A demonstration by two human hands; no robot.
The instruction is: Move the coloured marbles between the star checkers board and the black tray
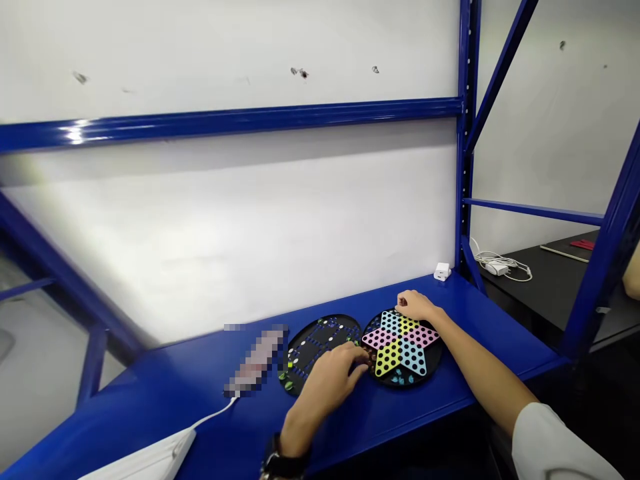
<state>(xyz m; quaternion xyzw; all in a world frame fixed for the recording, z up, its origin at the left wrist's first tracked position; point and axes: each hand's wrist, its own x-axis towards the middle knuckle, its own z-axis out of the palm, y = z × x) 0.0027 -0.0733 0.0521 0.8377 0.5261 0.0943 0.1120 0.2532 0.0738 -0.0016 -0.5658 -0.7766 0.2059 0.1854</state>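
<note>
Left of the star-shaped Chinese checkers board [400,347], a round black peg board [323,343] has green marbles [286,377] at its rim. The left hand [335,375] curls its fingers together at the star's edge, any grip hidden. The star's coloured holes look empty, teal marbles [400,379] lie below, and the right hand [415,307] rests closed fingers on its top point.
</note>
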